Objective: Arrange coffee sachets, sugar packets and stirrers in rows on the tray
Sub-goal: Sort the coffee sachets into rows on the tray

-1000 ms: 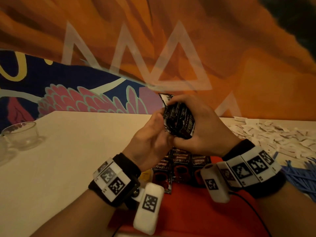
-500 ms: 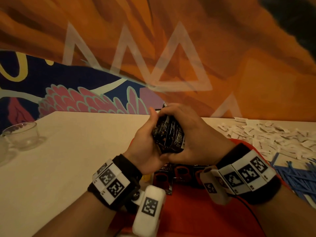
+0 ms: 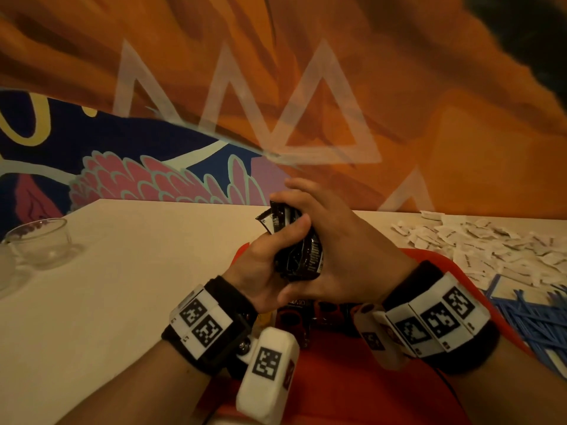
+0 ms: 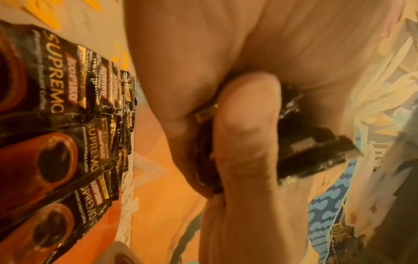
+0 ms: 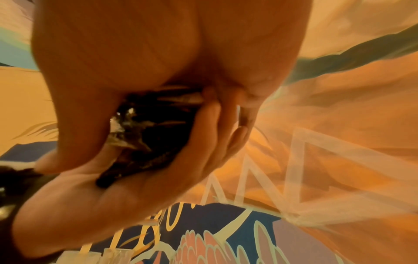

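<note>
The red tray (image 3: 362, 372) at lower centre of the head view carries black coffee sachets (image 4: 56, 125) laid side by side, partly hidden behind the wrists. A glass bowl (image 3: 40, 243) stands at far left on the table (image 3: 122, 271). At right lie white sugar packets (image 3: 491, 243) and blue stirrers (image 3: 534, 317). Mid-frame, the left hand (image 3: 264, 265) and right hand (image 3: 346, 250) are pressed together, fingers curled round one bundle of sachets (image 3: 302, 253).

black coffee sachets (image 3: 299, 240) bunched, others flat on red tray (image 3: 352, 378)
</note>
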The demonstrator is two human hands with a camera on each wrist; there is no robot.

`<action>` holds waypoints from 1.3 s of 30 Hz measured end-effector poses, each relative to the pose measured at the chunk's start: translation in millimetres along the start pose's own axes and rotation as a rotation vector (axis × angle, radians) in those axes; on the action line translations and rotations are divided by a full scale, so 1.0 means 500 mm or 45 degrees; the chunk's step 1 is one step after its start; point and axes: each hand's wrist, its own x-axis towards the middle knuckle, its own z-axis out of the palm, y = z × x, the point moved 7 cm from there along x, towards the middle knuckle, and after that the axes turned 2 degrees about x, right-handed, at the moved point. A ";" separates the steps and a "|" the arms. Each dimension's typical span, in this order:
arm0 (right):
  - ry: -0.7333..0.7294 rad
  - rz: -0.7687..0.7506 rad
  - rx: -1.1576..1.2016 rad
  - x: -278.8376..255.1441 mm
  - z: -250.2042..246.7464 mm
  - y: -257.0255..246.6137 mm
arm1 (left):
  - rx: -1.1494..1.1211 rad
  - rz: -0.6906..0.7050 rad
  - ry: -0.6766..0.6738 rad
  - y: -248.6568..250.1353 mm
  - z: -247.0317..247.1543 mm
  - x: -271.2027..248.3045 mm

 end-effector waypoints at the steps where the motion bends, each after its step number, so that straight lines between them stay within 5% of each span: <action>1: -0.011 0.004 -0.019 0.001 0.000 -0.003 | -0.016 0.008 -0.001 0.000 0.000 -0.001; 6: -0.029 0.009 -0.052 0.001 -0.002 -0.015 | 0.031 -0.025 -0.086 0.002 0.005 -0.007; 16: 0.018 0.016 0.060 0.001 -0.012 -0.003 | 0.023 0.044 -0.018 0.006 0.000 0.000; 19: -0.096 0.109 0.023 0.000 -0.005 0.008 | 0.060 0.039 0.031 0.003 -0.005 0.003; 24: -0.008 0.075 0.031 0.002 -0.012 0.018 | 0.074 -0.009 0.249 -0.004 -0.012 0.006; 34: 0.045 0.067 0.078 -0.002 -0.038 0.033 | -0.074 -0.230 0.120 -0.008 -0.002 -0.002; 39: -0.130 0.165 0.058 -0.011 -0.026 0.049 | 0.087 -0.294 0.217 -0.014 -0.016 0.000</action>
